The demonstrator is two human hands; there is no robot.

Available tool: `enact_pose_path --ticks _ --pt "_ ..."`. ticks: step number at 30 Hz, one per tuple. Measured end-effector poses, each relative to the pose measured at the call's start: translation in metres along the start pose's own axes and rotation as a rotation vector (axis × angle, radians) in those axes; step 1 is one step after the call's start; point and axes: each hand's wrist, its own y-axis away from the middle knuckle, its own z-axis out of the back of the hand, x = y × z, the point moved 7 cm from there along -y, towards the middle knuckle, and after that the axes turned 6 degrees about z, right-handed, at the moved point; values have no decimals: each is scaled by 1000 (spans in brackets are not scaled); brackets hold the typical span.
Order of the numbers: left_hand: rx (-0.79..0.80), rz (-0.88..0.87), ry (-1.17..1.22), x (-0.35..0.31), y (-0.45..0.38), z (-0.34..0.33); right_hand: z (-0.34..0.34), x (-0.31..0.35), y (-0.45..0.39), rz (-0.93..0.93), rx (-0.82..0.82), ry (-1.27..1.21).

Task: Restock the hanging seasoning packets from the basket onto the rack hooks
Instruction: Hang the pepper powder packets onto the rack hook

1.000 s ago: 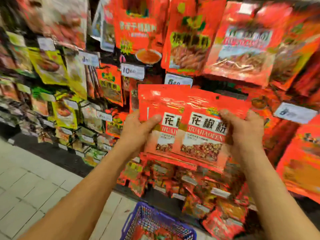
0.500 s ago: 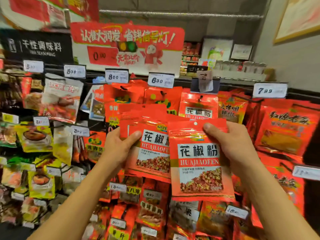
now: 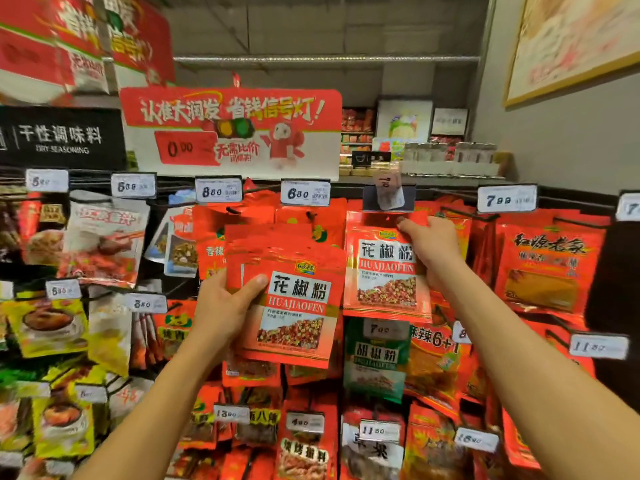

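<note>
Your left hand (image 3: pixel 221 306) grips a fanned stack of red packets (image 3: pixel 294 306) marked HUAJIAOFEN, thumb laid across the front of the foremost one and fingers curled behind, so the stack stands upright just right of your palm, in front of the rack (image 3: pixel 571 197). Your right hand (image 3: pixel 433 251) is raised higher and further right, holding a single packet (image 3: pixel 381 271) of the same kind by its upper right corner, fingers across the front near the top edge. That packet's top sits just below the tilted price tag (image 3: pixel 388 190); whether its hole is on a hook you cannot tell. A green packet (image 3: pixel 375 358) hangs directly beneath it, and a 6.80 tag (image 3: pixel 304 192) stands above the stack.
</note>
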Motion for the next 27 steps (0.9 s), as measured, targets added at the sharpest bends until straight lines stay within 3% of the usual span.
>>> enact_pose_path --ticks 4,10,17,27 --pt "-65 11 45 1 -11 14 -1 0 -8 36 -23 77" --pt "26 -42 10 -9 -15 1 0 0 -14 71 -94 145" --pt "53 -6 34 -4 -17 -35 1 19 -15 259 -147 397" --pt "66 84 102 4 -19 -57 -5 8 -25 199 -164 591"
